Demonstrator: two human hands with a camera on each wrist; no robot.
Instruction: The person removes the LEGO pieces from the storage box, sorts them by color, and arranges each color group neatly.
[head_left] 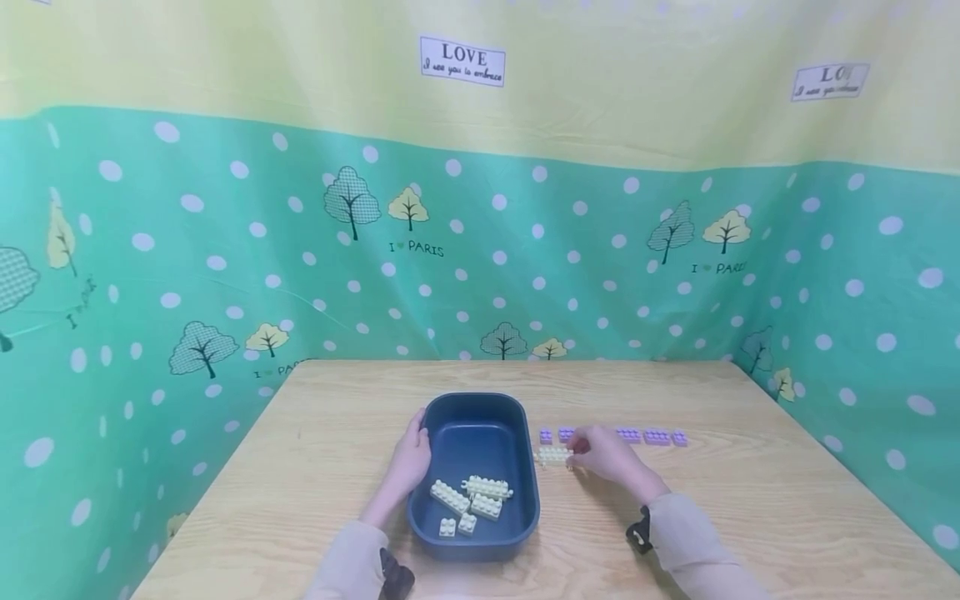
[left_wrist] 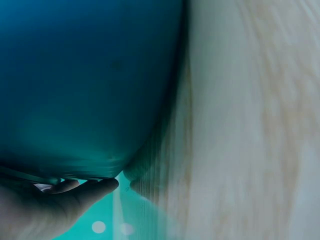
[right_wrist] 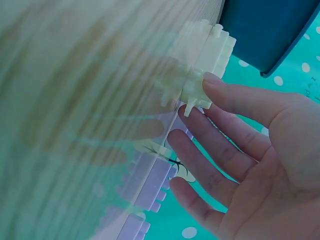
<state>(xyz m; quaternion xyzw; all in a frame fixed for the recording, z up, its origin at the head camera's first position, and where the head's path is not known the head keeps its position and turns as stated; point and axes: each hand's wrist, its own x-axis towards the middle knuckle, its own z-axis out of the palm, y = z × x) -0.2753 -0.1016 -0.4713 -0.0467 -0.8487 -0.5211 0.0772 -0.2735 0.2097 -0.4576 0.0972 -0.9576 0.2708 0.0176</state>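
In the head view my left hand (head_left: 409, 458) rests against the left side of a dark blue tub (head_left: 474, 546). Seen from the left wrist, fairly straight fingers (left_wrist: 95, 192) touch the tub's outer wall (left_wrist: 90, 85). Right of the tub, my right hand (head_left: 606, 454) pinches the near end of a long cream building brick (head_left: 552, 455) on the tabletop. The thumb and forefinger (right_wrist: 192, 117) meet at the end of this cream brick (right_wrist: 216, 52), which has small protruding connectors; the other fingers spread loosely.
Inside the tub lie several cream bricks (head_left: 449, 497), long and small. A row of purple bricks (head_left: 657, 437) runs across the wooden table (head_left: 360, 383) just behind the cream one, partly hidden by the right hand. A green patterned cloth (head_left: 465, 275) hangs around the table.
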